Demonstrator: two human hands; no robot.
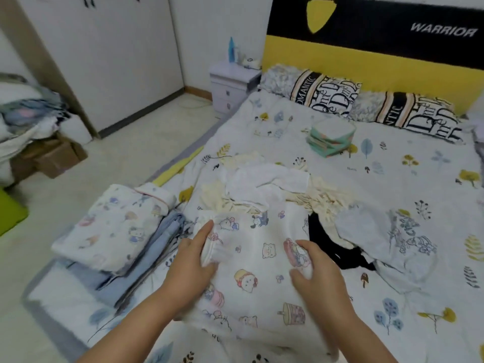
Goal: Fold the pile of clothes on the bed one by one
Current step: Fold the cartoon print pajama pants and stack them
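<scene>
- Far left, off the bed, a heap of mixed laundry (23, 111) sits on brown cardboard boxes (52, 155) on the pale floor.
- At the bed's left edge lies a stack of folded clothes (115, 231): a white cartoon-print piece on top, blue-grey folded pieces under it.
- The left hand (192, 260) lies on the left edge of the white cartoon-print garment (256, 265), index finger stretched forward along the gathered hem, the other fingers curled round the edge; its grip holds that cloth.
- The white cartoon-print garment is spread flat on the bed (392, 179) right in front of the person, between the two hands, touching the folded stack's side of the bed on the left and the unfolded pile behind it.
- The right hand (311, 268) rests on the garment's right edge, fingers bent and pinching a fold of the fabric; its grip is closed on that cloth.
- Behind the garment, the unfolded pile holds a white crumpled top (267, 179) over cream-yellow cloth (314, 195).
- Just right of the right hand lies a black garment (330, 247), partly under a pale blue-grey printed top (379, 239).
- Farther back, near the pillows, sits a small mint-green and white folded stack (331, 137).
- Two black, white and striped lettered pillows (327, 90) lean by the yellow and black headboard (366, 56).
</scene>
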